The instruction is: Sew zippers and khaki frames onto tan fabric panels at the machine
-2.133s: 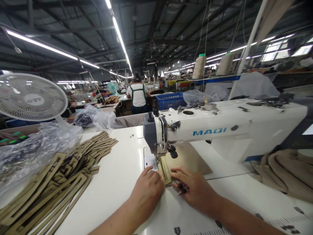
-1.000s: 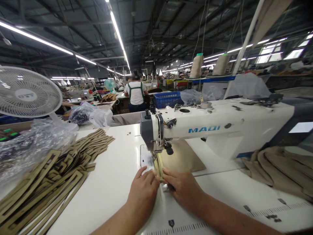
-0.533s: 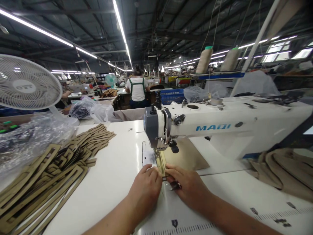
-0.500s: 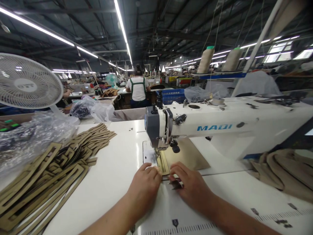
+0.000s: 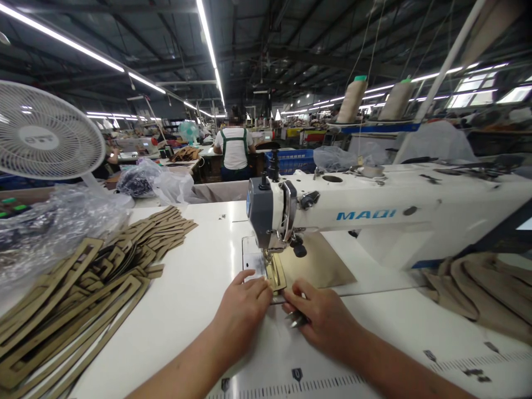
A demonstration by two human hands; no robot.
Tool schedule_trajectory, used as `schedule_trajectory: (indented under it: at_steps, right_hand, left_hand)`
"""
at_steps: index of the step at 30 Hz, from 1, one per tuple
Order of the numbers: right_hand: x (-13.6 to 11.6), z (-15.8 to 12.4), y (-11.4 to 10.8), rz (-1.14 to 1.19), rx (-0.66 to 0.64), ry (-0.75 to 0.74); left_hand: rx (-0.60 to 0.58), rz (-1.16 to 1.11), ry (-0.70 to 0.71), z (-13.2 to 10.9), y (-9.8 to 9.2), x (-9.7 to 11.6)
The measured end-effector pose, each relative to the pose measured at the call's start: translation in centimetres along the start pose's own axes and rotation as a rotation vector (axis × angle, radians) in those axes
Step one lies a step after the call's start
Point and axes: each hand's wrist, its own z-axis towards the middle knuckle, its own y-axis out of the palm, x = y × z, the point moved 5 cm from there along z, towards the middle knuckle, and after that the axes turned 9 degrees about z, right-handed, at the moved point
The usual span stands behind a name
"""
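Observation:
A tan fabric piece [image 5: 320, 260] lies under the needle and presser foot [image 5: 269, 257] of a white sewing machine [image 5: 374, 208]. On its left edge is a narrow tan strip with a zipper [image 5: 276, 275]. My left hand [image 5: 245, 307] is closed at the near left corner, fingertips pressed on the strip's end; what lies under them is partly hidden. My right hand [image 5: 322, 313] has its thumb and forefinger pinched by the piece's near edge. Metal thread snips [image 5: 296, 318] are tucked in that hand, pointed tips sticking out to the left.
Tan cut-out frames [image 5: 103, 288] are heaped at left beside clear plastic wrap [image 5: 62, 227] and a white fan [image 5: 50, 133]. Folded brown fabric [image 5: 482, 293] lies at right. Thread cones [image 5: 352, 100] stand behind the machine. A co-worker [image 5: 235, 147] sits further back, facing away.
My right hand has drawn its fingers closer together, and the snips in it have turned slightly. My left hand has shifted a little left. The fabric stays under the presser foot.

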Motion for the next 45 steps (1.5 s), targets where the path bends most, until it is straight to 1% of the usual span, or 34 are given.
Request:
schedule_trajectory:
  at_steps: [8,12,18,21,24,25,27,29,31,34,37,41,45]
  right_hand:
    - [0.0,0.0,-0.1,0.017,0.032,-0.01]
    - [-0.1,0.0,-0.1,0.008,0.063,-0.017]
    - [-0.2,0.1,-0.3,0.008,0.073,-0.02]
    - [-0.4,0.1,-0.9,0.03,0.14,-0.038]
    - [-0.4,0.0,-1.3,0.011,0.224,-0.067]
    - [-0.4,0.0,-1.2,-0.01,0.221,-0.074]
    - [-0.3,0.1,-0.5,-0.04,0.159,-0.072]
    - [0.0,0.2,0.1,-0.033,0.088,-0.04]
    - [0.1,0.5,0.3,0.0,0.069,0.005]
    - [0.0,0.9,0.1,0.026,0.076,0.05]
    - [-0.1,1.4,-0.2,0.015,0.046,0.087]
    - [0.4,2.0,-0.2,0.013,0.01,0.115]
    - [1.1,2.6,0.1,0.018,0.0,0.127]
  left_hand:
    - [0.015,0.099,0.093,0.1,-0.2,0.9]
    - [0.008,0.129,0.103,0.0,0.0,1.3]
    - [-0.017,0.156,0.101,0.1,0.5,1.5]
    - [-0.061,0.141,0.083,0.0,0.7,1.5]
    - [-0.109,0.084,0.027,-0.2,0.7,1.4]
    - [-0.112,0.07,0.002,-0.3,0.7,1.4]
    - [-0.096,0.053,-0.045,-0.4,0.5,1.3]
    - [-0.082,0.038,-0.08,-0.4,0.5,1.2]
    - [-0.077,0.019,-0.091,-0.3,0.7,1.0]
    - [-0.075,0.016,-0.069,0.0,1.0,1.0]
    - [-0.068,0.045,-0.041,0.3,1.1,0.9]
    - [-0.045,0.086,-0.008,0.6,1.0,0.6]
    - [-0.031,0.1,-0.006,1.1,1.2,-0.1]
